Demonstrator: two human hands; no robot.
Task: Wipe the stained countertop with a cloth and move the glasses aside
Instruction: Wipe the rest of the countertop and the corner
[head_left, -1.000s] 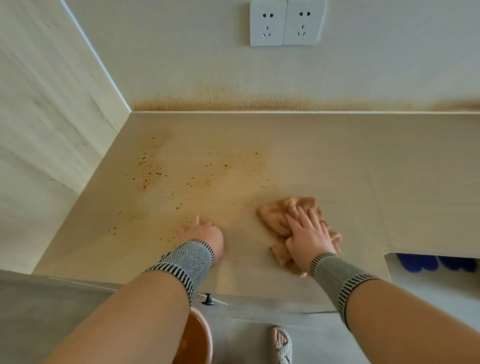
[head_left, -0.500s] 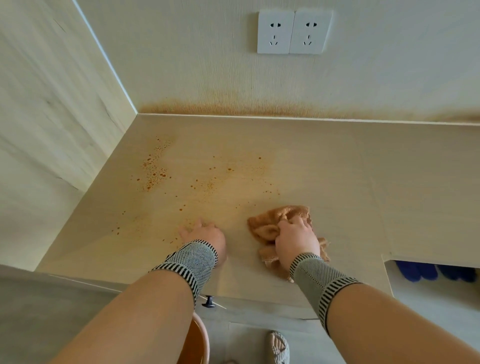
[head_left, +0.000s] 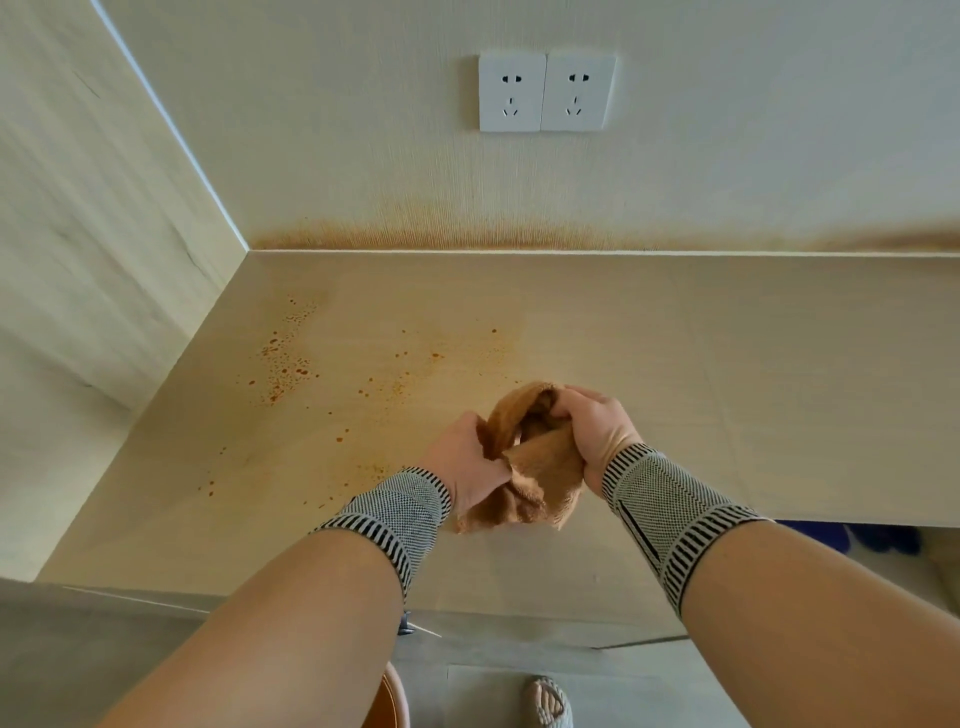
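A bunched orange-brown cloth (head_left: 535, 467) is lifted a little above the pale countertop (head_left: 727, 364), held between both hands. My left hand (head_left: 465, 465) grips its lower left part, and my right hand (head_left: 597, 428) grips its upper right part. Orange-brown spots (head_left: 291, 364) are scattered over the left and middle of the countertop. A brown stain band (head_left: 467, 239) runs along the foot of the back wall. No glasses are in view.
A side wall (head_left: 104, 234) closes the counter on the left. Two white sockets (head_left: 545, 93) sit on the back wall. Below the front edge are a small dark knob (head_left: 405, 626), a brown rounded object (head_left: 392, 701) and a slipper (head_left: 550, 704). Blue items (head_left: 872, 538) lie under the counter's right part.
My left hand left the countertop and took hold of the cloth. My right hand stopped pressing the cloth flat and now grips it; the cloth is raised off the surface between both hands.
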